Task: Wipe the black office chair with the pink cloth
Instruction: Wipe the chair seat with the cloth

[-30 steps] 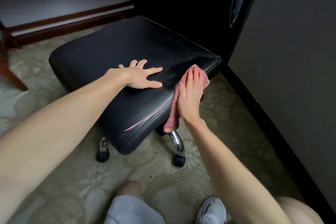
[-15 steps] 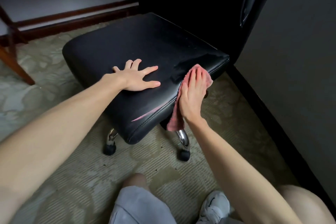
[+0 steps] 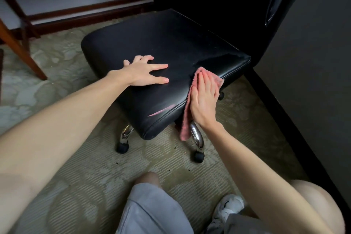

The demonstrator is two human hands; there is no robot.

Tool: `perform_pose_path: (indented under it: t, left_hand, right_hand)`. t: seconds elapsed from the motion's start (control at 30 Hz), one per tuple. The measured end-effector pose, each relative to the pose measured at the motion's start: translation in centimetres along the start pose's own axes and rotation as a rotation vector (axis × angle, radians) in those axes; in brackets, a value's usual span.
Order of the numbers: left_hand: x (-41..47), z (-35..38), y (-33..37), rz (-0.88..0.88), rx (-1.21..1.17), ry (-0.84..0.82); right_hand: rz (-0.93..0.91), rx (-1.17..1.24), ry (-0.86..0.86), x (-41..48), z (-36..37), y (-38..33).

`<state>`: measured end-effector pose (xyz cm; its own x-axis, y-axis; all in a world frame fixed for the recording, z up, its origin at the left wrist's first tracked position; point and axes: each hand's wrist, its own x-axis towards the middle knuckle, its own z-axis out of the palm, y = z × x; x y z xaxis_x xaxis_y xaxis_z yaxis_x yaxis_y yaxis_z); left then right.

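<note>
The black office chair (image 3: 161,43) stands in front of me, its leather seat facing up and its backrest rising at the upper right. My left hand (image 3: 144,71) lies flat on the seat top with fingers spread, holding nothing. My right hand (image 3: 204,97) presses the pink cloth (image 3: 185,125) flat against the seat's right side edge; the cloth hangs down below my palm and peeks out past my fingertips. A thin pink streak shows on the seat near its front corner.
Chrome chair legs (image 3: 197,137) with black casters rest on the patterned carpet (image 3: 95,157). A dark wall with a black baseboard (image 3: 284,119) runs close on the right. Wooden furniture legs (image 3: 20,49) stand at the left. My knee and white shoe (image 3: 228,209) are at the bottom.
The view has shifted, so the chair sits a little further right in frame. My right hand with the cloth has slid slightly along the seat's side edge. My left hand stays planted.
</note>
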<state>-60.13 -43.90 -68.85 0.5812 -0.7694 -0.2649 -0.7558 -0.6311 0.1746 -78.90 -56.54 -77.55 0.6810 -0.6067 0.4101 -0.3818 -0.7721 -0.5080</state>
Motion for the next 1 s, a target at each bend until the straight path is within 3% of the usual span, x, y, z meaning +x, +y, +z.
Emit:
perform_pose_path:
  t: [0.13, 0.3, 0.47, 0.6, 0.7, 0.8, 0.93, 1.0]
  left_hand:
    - [-0.4, 0.7, 0.0, -0.011, 0.041, 0.024]
    - [-0.2, 0.3, -0.5, -0.009, 0.033, 0.008]
    - [0.1, 0.4, -1.1, -0.022, 0.004, -0.032]
    - [-0.1, 0.1, -0.8, -0.002, 0.031, -0.019]
    - [-0.2, 0.3, -1.1, 0.001, 0.026, -0.022]
    - [-0.1, 0.3, -1.4, 0.013, 0.008, -0.027]
    - [0.0, 0.3, -1.4, 0.003, 0.001, -0.032]
    - [0.1, 0.3, -1.2, -0.005, 0.001, -0.034]
  right_hand:
    - [0.023, 0.009, -0.03, -2.7, 1.0, -3.9]
    - [-0.187, -0.082, -0.112, -7.4, 2.9, -8.7]
    - [-0.334, -0.164, -0.074, -6.4, 2.6, -7.3]
    - [-0.653, -0.225, -0.115, -7.5, 3.6, -7.8]
    - [-0.697, -0.228, -0.106, -7.1, 3.7, -7.7]
    - [-0.605, -0.197, -0.096, -6.0, 2.5, -5.6]
    - [-0.171, -0.117, -0.029, -3.2, 0.7, -1.7]
    - [-0.066, -0.084, -0.017, -3.2, 1.0, -2.4]
